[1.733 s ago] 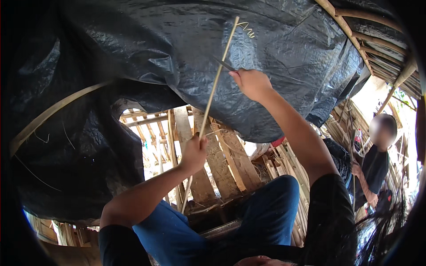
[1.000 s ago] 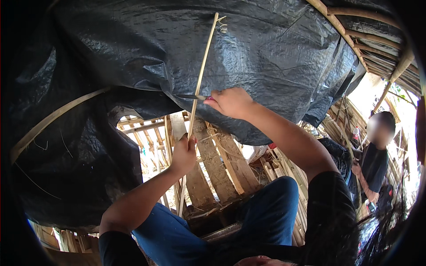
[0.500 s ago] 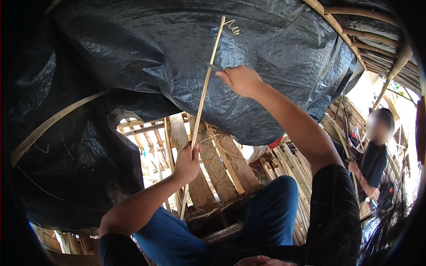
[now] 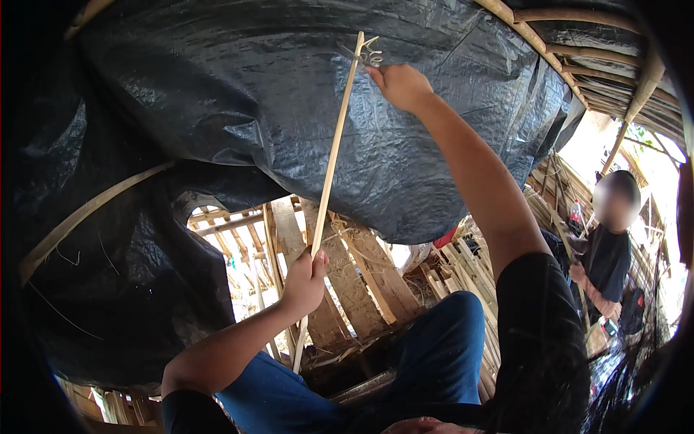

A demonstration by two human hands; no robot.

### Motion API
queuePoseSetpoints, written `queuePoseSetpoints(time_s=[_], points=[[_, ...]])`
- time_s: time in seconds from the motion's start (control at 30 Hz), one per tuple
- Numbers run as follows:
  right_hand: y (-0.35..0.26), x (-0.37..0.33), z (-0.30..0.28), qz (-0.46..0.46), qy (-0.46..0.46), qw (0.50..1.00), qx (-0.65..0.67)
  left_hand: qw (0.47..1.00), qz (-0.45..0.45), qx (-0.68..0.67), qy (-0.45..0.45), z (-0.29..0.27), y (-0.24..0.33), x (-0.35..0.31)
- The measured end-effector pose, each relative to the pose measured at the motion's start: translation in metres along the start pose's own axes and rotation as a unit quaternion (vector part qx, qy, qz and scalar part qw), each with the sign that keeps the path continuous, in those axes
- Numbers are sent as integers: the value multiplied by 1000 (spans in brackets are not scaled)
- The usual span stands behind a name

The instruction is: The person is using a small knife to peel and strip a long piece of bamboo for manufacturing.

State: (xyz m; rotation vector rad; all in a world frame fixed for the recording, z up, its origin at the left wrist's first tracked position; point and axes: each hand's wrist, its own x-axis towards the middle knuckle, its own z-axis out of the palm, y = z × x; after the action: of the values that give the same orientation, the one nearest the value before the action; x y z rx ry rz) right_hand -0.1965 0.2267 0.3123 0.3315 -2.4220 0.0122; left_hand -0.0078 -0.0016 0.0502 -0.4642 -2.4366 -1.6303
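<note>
A long, pale strip of bamboo or wood [image 4: 335,152] slants upward in front of me. My left hand [image 4: 304,280] is wrapped round its lower part, and the lower end reaches down beside my leg. Near the strip's top end my right hand [image 4: 403,87] is closed on a knife, whose handle my fingers hide. The thin blade [image 4: 349,53] lies across the strip. A curled shaving [image 4: 373,53] hangs by the top end, close to the blade.
Black plastic sheeting [image 4: 195,94] hangs behind the strip. Below it are wooden planks [image 4: 350,278] with gaps. Many split strips [image 4: 463,278] lie at the right. Farther right another person [image 4: 611,246] holds a long strip [image 4: 567,239]. Poles [image 4: 528,36] run overhead.
My right hand and the knife have slid up along the strip to near its top end. My left hand keeps its grip in nearly the same place.
</note>
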Motion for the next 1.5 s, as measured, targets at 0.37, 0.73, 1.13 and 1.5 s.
queuePoseSetpoints(time_s=[0.37, 0.73, 1.13, 1.5], points=[[5, 6, 11, 28, 61, 995, 73, 999, 9, -39, -21, 1, -17, 1], [-47, -114, 68, -111, -134, 980, 99, 955, -150, -255, -33, -13, -9, 25], [-61, -131, 62, -198, -90, 972, 90, 984, -88, -150, 40, -17, -22, 42], [-63, -136, 62, -178, -205, 962, -5, 969, -57, -229, -68, -9, 12, 20]])
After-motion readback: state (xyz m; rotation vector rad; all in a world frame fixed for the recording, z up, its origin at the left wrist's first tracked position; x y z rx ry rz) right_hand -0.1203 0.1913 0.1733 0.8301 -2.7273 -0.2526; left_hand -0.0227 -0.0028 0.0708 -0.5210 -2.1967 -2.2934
